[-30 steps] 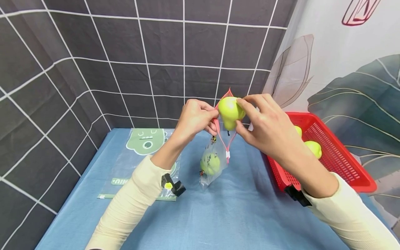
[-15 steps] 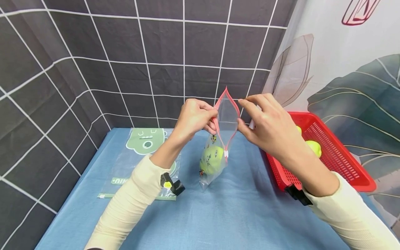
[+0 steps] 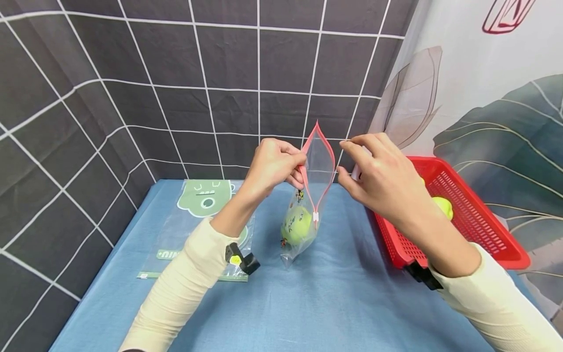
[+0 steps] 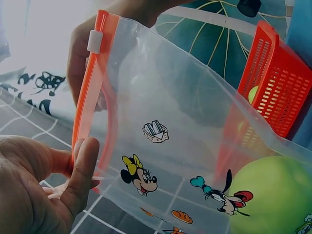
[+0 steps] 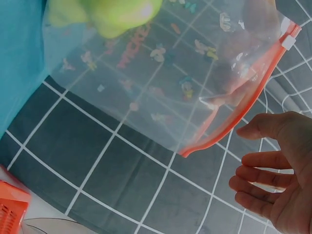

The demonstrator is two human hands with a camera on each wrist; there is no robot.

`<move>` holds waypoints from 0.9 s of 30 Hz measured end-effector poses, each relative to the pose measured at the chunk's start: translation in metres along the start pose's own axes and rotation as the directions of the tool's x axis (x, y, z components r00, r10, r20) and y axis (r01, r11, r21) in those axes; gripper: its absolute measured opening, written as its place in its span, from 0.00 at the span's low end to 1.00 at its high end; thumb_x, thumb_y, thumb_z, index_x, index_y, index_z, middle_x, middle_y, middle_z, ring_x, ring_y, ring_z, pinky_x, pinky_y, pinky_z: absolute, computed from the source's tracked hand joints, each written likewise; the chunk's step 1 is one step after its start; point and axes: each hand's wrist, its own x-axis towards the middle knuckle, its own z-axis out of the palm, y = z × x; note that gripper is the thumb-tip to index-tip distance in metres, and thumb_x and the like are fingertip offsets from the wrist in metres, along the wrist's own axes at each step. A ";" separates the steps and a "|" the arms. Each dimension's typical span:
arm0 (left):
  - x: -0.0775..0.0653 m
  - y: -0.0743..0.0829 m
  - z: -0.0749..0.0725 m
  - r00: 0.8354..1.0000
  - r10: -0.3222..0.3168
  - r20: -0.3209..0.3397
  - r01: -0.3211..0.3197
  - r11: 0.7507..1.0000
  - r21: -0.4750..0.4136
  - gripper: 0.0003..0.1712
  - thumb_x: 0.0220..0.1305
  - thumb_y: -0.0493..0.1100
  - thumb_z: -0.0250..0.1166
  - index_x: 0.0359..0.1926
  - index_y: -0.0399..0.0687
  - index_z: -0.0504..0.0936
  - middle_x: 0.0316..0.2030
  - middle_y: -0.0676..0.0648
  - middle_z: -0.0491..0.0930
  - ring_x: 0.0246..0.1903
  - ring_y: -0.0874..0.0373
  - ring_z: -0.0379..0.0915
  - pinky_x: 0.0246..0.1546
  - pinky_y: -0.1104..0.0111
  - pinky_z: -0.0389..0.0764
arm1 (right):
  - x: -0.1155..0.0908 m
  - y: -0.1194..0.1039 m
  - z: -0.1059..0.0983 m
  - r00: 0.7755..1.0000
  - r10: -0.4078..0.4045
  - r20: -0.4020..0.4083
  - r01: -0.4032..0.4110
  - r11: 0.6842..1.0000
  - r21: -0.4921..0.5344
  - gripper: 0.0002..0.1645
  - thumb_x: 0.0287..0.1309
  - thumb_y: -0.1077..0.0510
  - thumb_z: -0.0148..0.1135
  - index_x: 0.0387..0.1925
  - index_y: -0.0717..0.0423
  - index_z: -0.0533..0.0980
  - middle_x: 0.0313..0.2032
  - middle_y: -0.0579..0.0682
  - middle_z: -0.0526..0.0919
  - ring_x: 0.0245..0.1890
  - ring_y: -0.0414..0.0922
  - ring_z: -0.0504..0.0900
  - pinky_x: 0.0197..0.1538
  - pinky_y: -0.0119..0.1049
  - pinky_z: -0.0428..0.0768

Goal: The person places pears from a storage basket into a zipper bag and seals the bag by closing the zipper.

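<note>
A clear slider-zip bag [image 3: 320,193] with a red zip edge and cartoon prints hangs upright over the table, its mouth spread wide. My left hand [image 3: 274,166] pinches the left side of that mouth between thumb and fingers. Green fruit [image 3: 296,226] lies in the bag's bottom; the right wrist view shows more than one rounded lump of fruit [image 5: 119,14] there. A white slider [image 3: 315,216] sits at the near end of the zip. Just right of the mouth, my right hand [image 3: 384,176] holds nothing, its fingers loosely bent and apart from the rim.
At the right stands a red perforated basket [image 3: 472,210] with green fruit [image 3: 444,206] inside, partly hidden by my right arm. Flat on the blue cloth [image 3: 316,303] at the left lies another clear bag [image 3: 204,200] with a green print. A dark grid-patterned curtain [image 3: 228,63] hangs behind.
The pear that my right hand held at the bag's mouth has dropped into the bag. My right hand has since moved slightly right, off the rim. The left hand keeps its pinch.
</note>
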 end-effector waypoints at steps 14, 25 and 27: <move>0.000 0.000 -0.001 1.000 -0.003 0.007 0.003 1.000 0.000 0.12 0.69 0.27 0.61 0.43 0.21 0.90 0.19 0.42 0.86 0.14 0.58 0.85 0.25 0.61 0.96 | -0.007 0.007 -0.003 0.998 0.062 0.034 -0.061 0.998 -0.023 0.28 0.65 0.61 0.75 0.64 0.67 0.85 0.56 0.68 0.88 0.54 0.66 0.85 0.56 0.61 0.90; 0.000 0.000 -0.001 1.000 -0.005 0.014 0.005 1.000 -0.006 0.13 0.70 0.26 0.61 0.45 0.21 0.90 0.19 0.42 0.87 0.14 0.58 0.85 0.24 0.61 0.96 | -0.013 0.014 -0.004 0.996 0.079 0.031 -0.078 0.997 -0.021 0.27 0.65 0.61 0.73 0.64 0.68 0.85 0.57 0.69 0.87 0.57 0.68 0.84 0.61 0.64 0.88; 0.000 0.000 0.000 1.000 -0.008 0.015 0.008 1.000 -0.005 0.13 0.70 0.27 0.61 0.46 0.20 0.89 0.19 0.42 0.87 0.14 0.58 0.85 0.24 0.61 0.96 | -0.014 0.015 -0.004 0.996 0.086 0.032 -0.086 0.996 -0.023 0.27 0.65 0.61 0.73 0.63 0.69 0.85 0.57 0.70 0.87 0.57 0.68 0.84 0.61 0.65 0.88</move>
